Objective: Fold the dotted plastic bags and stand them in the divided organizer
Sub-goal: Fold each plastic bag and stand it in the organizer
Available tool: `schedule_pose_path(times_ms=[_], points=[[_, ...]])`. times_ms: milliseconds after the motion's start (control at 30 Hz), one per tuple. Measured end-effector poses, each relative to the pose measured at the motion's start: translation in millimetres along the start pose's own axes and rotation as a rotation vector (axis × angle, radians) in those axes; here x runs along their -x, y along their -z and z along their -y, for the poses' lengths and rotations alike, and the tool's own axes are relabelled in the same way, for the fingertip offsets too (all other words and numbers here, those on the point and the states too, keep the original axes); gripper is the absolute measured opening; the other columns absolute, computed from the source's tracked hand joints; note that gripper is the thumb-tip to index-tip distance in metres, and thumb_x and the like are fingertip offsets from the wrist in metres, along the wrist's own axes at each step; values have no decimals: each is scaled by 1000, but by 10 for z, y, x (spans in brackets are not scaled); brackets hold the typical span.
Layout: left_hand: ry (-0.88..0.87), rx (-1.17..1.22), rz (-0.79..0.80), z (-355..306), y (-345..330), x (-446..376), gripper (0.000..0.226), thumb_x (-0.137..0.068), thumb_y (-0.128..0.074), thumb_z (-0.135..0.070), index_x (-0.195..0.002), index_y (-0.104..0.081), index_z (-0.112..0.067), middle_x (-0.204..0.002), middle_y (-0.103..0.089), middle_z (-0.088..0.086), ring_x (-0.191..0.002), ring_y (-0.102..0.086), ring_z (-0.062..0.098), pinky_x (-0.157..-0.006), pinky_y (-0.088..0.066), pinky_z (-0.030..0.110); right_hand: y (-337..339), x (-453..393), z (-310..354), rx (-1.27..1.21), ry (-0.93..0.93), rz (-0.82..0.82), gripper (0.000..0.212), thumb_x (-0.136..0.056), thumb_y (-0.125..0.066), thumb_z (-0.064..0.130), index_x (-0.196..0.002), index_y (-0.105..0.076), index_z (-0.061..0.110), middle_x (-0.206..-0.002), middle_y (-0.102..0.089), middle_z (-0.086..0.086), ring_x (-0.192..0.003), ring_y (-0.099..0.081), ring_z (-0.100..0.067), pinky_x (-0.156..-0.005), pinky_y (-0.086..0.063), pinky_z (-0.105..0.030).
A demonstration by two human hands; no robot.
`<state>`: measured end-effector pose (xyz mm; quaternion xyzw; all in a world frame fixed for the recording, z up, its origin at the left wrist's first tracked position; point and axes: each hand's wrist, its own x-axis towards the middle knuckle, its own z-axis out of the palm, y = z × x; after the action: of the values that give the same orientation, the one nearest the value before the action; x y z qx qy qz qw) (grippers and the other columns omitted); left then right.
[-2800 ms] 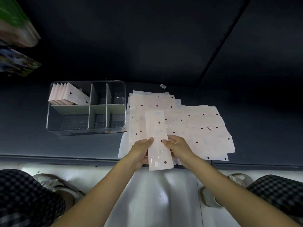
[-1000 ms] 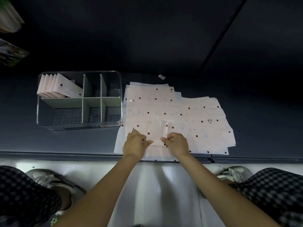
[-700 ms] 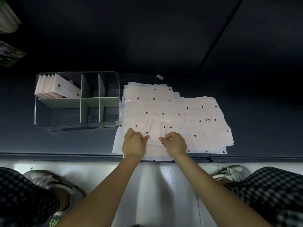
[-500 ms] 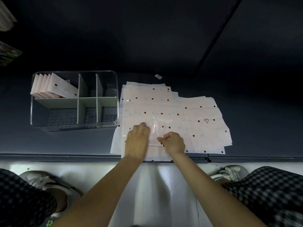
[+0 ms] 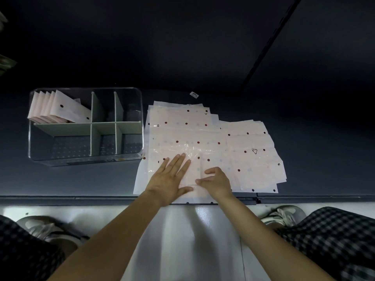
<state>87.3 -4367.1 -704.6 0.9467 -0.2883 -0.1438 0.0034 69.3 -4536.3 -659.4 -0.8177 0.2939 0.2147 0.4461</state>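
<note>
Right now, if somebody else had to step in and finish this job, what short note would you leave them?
Left hand: flat, pressing the half-folded bag.
Right hand: fingers curled, pinching that bag's right edge.
Done: several folded bags stand in the organizer, back-left compartment.
Left: finish this fold, stand it in the organizer, then do the pile of flat bags under the hands.

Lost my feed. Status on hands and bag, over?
Left hand flat, pressing folded pink dotted plastic bag. Right hand pinching its edge. Clear divided organizer unobstructed, folded bags in far-left compartment.
</note>
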Motion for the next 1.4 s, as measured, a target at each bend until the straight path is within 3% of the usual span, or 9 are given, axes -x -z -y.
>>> schedule_pose_path(times_ms=[367, 567, 700, 833, 900, 1000, 1167, 1267, 1400], points=[[-50, 168, 116, 148, 501, 2, 58, -100, -33, -19, -151, -6, -28, -159, -9, 1, -145, -10, 16, -117, -5, 31, 353, 136, 366, -189, -1, 63, 39, -79, -75, 20, -112, -58, 11, -110, -56, -5, -88, -53, -15, -63, -39, -21], [-20, 345, 250, 269, 1117, 120, 44, -102, -24, -40, -144, -33, -30, -132, -54, 5, -120, -48, 27, -92, -37, 33, 356, 451, 705, 631, 907, -46, 45, -86, -61, 42, -128, -55, 24, -121, -58, 5, -112, -47, -15, -95, -35, -27], [-32, 468, 337, 423, 1410, 313, 48, -100, -27, -47, -130, -51, -17, -113, -63, 9, -104, -57, 28, -93, -43, 36, 241, 540, 938, 1066, 983, -12, 27, -99, -42, 34, -117, -60, 27, -102, -69, -1, -96, -60, -25, -77, -46, -32], [30, 843, 171, 764, 1450, 557, 36, -94, -56, -31, -88, -60, 5, -71, -49, 9, -66, -44, 20, -63, -35, 28, 178, 590, 1195, 674, 913, 168, 26, -96, -50, 22, -75, -65, 21, -61, -56, 4, -59, -47, -10, -57, -35, -24], [104, 1036, 75, 911, 1412, 649, 21, -90, -63, -17, -85, -63, 4, -70, -54, 5, -66, -50, 16, -63, -42, 28, 137, 601, 1368, 414, 784, 267, 39, -94, -55, 21, -56, -53, 17, -52, -45, 9, -50, -40, -3, -53, -36, -16], [156, 1310, 50, 1094, 1341, 712, 9, -92, -58, -6, -93, -64, -1, -82, -65, 7, -77, -64, 15, -74, -58, 30, 64, 586, 1635, 267, 623, 432, 24, -93, -57, 17, -76, -69, 6, -72, -66, -1, -68, -64, -10, -68, -58, -26], [173, 1422, -27, 1477, 1384, 775, 8, -93, -56, -5, -88, -62, -7, -81, -67, 8, -73, -68, 13, -69, -58, 27, -219, 523, 2043, 305, 628, 456, 7, -85, -67, 13, -89, -69, 7, -84, -71, -4, -74, -70, -9, -62, -56, -20], [305, 1334, -298, 1814, 1405, 848, 9, -89, -63, -9, -85, -64, -17, -81, -67, 1, -78, -66, 12, -65, -55, 22, -502, 462, 2339, 241, 605, 361, 6, -83, -69, 12, -87, -67, 16, -86, -71, -1, -72, -70, -10, -62, -58, -22], [688, 641, -637, 2257, 1215, 983, 17, -89, -60, -23, -105, -65, -22, -116, -57, 0, -107, -50, 23, -83, -46, 37, -982, 332, 2753, 237, 663, 122, 15, -85, -67, 13, -99, -66, 11, -95, -69, -4, -71, -68, -13, -65, -60, -33]])
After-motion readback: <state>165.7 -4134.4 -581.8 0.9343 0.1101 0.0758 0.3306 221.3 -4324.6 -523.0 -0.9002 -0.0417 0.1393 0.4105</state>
